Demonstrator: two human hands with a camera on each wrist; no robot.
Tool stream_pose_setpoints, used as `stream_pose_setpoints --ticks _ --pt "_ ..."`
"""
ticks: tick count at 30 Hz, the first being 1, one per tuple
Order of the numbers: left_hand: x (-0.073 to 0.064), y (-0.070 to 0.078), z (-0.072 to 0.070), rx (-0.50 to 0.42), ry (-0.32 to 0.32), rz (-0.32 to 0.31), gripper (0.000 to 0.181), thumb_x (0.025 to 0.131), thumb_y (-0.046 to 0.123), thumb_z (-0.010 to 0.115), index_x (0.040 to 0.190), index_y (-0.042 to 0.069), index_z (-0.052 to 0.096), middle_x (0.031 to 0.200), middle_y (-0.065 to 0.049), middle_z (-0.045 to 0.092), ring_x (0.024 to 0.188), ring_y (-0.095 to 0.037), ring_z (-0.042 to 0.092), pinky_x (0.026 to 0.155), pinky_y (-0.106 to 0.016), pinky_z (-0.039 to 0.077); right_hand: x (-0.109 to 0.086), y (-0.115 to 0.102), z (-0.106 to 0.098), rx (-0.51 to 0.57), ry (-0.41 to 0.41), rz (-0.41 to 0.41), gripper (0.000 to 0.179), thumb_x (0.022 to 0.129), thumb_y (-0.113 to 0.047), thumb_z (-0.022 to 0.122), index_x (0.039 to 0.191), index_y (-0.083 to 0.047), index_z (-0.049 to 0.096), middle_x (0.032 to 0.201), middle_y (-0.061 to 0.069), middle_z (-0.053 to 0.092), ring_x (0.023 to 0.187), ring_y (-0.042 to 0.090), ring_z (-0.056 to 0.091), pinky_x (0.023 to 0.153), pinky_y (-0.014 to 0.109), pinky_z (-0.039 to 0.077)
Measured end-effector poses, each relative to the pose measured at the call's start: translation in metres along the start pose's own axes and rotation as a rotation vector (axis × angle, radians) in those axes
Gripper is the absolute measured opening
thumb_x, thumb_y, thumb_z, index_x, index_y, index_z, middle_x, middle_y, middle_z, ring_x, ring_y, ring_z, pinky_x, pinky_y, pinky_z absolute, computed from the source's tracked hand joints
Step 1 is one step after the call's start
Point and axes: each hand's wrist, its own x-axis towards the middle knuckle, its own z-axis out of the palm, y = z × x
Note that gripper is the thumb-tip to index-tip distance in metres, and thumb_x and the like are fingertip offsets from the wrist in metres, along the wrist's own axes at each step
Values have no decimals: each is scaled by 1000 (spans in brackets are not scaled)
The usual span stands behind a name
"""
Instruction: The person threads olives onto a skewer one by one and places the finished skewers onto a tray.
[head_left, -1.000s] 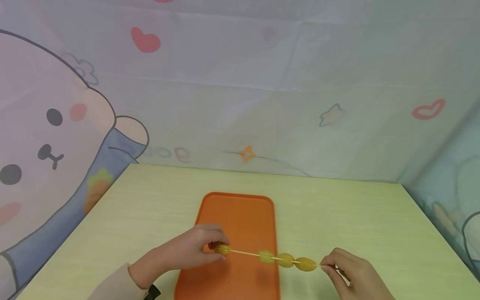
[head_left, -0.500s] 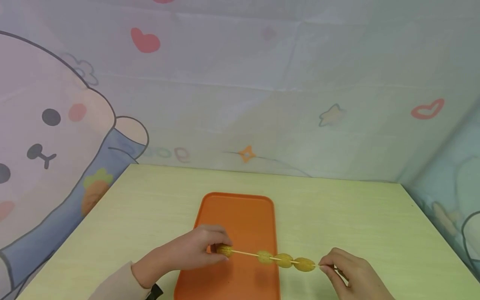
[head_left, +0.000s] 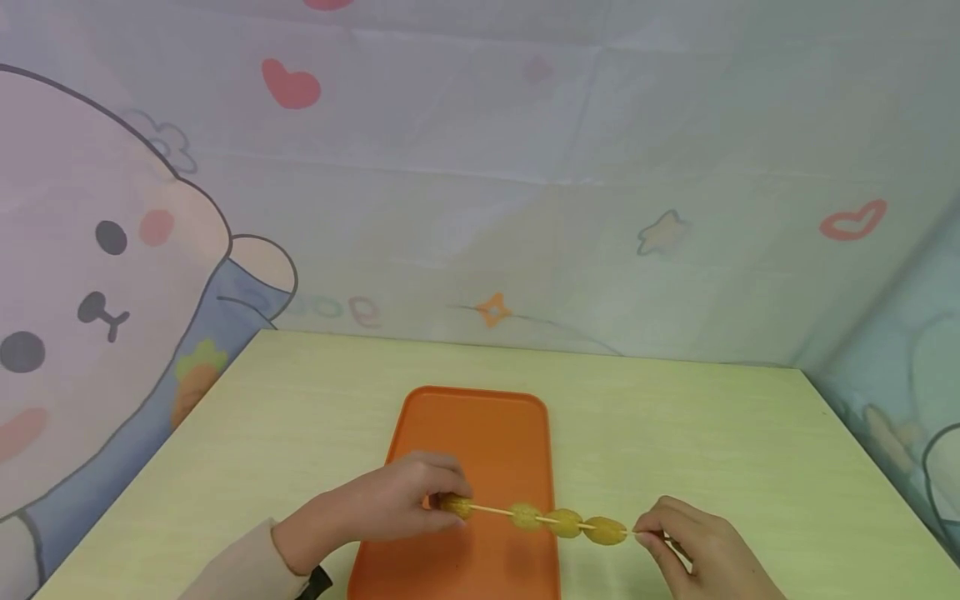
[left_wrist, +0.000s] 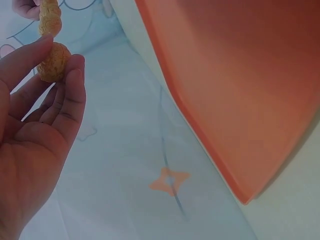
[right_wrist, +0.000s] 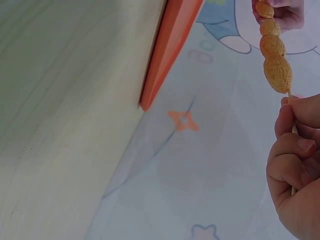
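Note:
A thin wooden skewer (head_left: pixel 491 509) runs almost level across the head view, carrying golden-brown, wrinkled ball-shaped food pieces. Three of them, including the middle ball (head_left: pixel 564 523), sit close together toward the right end. My left hand (head_left: pixel 408 498) pinches a separate ball (left_wrist: pixel 54 62) at the skewer's left end between thumb and fingers. Bare stick shows between that ball and the group. At the other end, my right hand (head_left: pixel 701 546) pinches the skewer just beyond the last ball (right_wrist: pixel 278 73); the stick's tail runs down inside the curled fingers in the right wrist view.
An orange rectangular tray (head_left: pixel 480 425) lies under the left part of the skewer, on a pale yellow-green table (head_left: pixel 675 433). A printed cloth backdrop (head_left: pixel 450 167) hangs behind the table's far edge.
My left hand has shifted slightly right with its ball, while the right hand and the grouped balls have moved slightly left. The bare stretch of skewer between them has become shorter.

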Motion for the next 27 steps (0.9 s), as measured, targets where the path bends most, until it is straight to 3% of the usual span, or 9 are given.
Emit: stream_pose_setpoints --ticks 14,27 --pt "4 2 2 8 -12 6 14 88 9 70 101 5 71 92 4 59 74 4 49 66 -14 49 5 -1 1 22 13 -52 43 72 10 77 89 -26 61 81 -21 52 61 -9 39 53 5 34" --pt "4 4 1 11 -8 46 13 88 8 70 100 3 70 91 2 59 75 3 47 65 -14 48 7 -4 2 17 -6 -12 44 71 11 76 88 -27 62 80 -21 53 60 -10 39 52 5 35"
